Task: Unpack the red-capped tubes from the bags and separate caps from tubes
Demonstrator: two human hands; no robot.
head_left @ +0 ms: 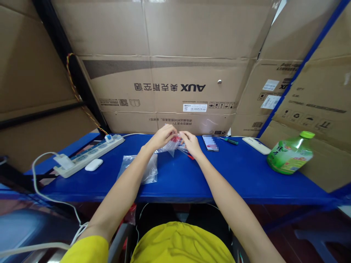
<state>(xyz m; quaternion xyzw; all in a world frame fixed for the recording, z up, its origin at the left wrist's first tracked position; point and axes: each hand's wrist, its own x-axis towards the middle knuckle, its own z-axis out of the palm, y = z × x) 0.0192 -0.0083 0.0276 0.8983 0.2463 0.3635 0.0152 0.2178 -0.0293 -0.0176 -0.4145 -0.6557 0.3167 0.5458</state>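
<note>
I see bright, even light from above; the blue tabletop [246,175] carries only faint shadows. The left hand [161,137] and right hand [192,143] read sharp near its far edge, and the clear bag [170,148] they pinch glints white. Wide-angle bending bows the tabletop's front edge and the cardboard boxes [170,36]. Below that edge everything is dim and smeared.

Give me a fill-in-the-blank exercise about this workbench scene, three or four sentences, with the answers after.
1. The left hand and right hand together pinch a small clear bag whose contents are coloured ____.
2. The white power strip lies on the person's ____ side.
3. The bottle at the far right has a cap coloured ____.
4. The table top is coloured ____.
Missing words: red; left; green; blue.
</note>
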